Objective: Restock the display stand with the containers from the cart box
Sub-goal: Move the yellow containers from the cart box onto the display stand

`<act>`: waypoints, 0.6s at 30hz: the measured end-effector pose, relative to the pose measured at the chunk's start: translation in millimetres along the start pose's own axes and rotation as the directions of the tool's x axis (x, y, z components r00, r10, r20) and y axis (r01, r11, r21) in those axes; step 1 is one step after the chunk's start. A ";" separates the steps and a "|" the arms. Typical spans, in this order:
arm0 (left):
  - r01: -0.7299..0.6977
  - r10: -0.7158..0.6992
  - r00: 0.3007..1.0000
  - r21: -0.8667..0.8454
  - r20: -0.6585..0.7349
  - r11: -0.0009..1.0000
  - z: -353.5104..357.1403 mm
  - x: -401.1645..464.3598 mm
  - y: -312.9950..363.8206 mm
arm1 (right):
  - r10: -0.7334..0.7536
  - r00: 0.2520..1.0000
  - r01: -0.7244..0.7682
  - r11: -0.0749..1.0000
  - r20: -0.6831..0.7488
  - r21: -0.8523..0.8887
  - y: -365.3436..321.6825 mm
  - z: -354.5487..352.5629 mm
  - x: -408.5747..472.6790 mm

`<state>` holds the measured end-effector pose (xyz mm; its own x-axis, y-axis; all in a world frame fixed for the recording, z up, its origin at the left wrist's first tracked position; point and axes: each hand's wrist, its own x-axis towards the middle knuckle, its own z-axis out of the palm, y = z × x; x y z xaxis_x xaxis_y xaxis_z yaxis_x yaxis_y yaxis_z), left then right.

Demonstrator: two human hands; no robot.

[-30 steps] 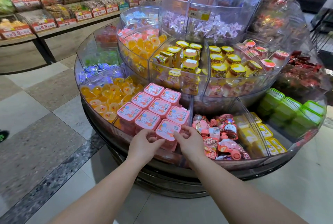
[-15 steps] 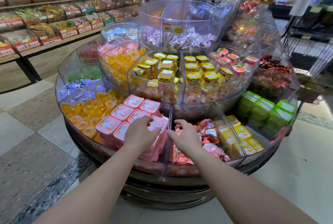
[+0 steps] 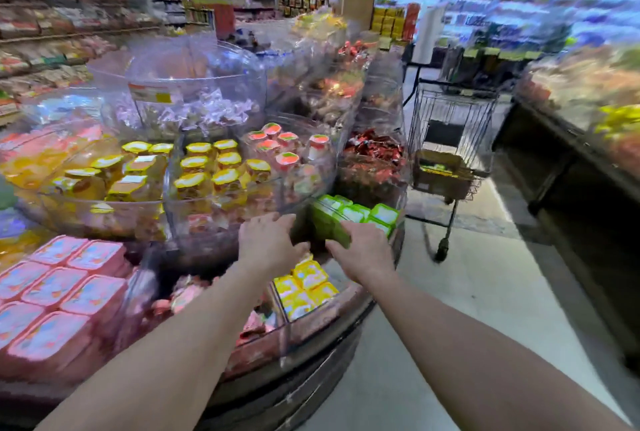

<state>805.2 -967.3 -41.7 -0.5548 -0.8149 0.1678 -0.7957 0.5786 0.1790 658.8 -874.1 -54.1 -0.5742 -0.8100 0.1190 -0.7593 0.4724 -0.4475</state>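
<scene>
The green containers [image 3: 349,217] sat in a clear bin on the right side of the round display stand [image 3: 311,375]. They were boxy, with pale lids, and they looked smeared because the whole picture was blurry. The right hand [image 3: 363,252] was touching the nearest green one, but its fingers [image 3: 337,247] were too blurred to tell if they gripped it or lay flat. The left hand [image 3: 268,241] reached out just beside it with fingers spread and holding nothing. Under the hands were yellow containers [image 3: 306,286], partly hidden by the arms. Pink containers [image 3: 59,295] filled the bin on the left, cut off at the edge. Behind the stand stood a wire cart [image 3: 450,139] with a brown box [image 3: 441,170] inside. What was in the box was hard to see.
</scene>
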 end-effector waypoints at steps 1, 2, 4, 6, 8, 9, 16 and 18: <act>-0.014 0.014 1.000 -0.011 -0.005 1.000 3.9 8.3 20.9 | 0.021 1.000 -0.021 1.000 -0.005 -0.009 20.6 -10.5 5.7; -0.025 0.025 1.000 -0.017 0.000 1.000 8.3 16.3 39.7 | 0.039 0.999 -0.039 0.999 -0.010 -0.010 39.3 -19.7 11.7; -0.059 0.059 0.998 -0.021 0.016 0.998 17.3 33.8 76.3 | 0.082 0.996 -0.082 0.997 -0.023 0.000 73.8 -34.7 25.2; -0.087 0.088 0.996 -0.034 0.021 0.996 26.2 53.9 108.7 | 0.109 0.993 -0.108 0.994 -0.041 0.017 102.4 -45.2 41.5; -0.125 0.126 0.992 -0.049 0.022 0.991 35.9 77.3 135.9 | 0.128 0.989 -0.125 0.991 -0.068 0.037 125.4 -53.8 59.6; -0.141 0.143 0.989 -0.063 0.026 0.988 40.7 90.3 148.6 | 0.137 0.988 -0.135 0.990 -0.076 0.037 136.2 -57.9 70.3; -0.195 0.199 0.979 -0.101 0.032 0.976 80.4 204.9 215.2 | 0.178 0.979 -0.174 0.984 -0.096 0.047 202.3 -75.1 173.8; -0.207 0.212 0.976 -0.102 0.044 0.973 86.8 239.9 231.4 | 0.200 0.976 -0.195 0.979 -0.089 0.064 218.1 -84.3 205.3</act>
<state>466.8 -1031.8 -44.1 -0.7210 -0.6745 0.1589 -0.6349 0.7349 0.2384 349.5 -908.1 -52.6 -0.7395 -0.6648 0.1057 -0.6117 0.5982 -0.5177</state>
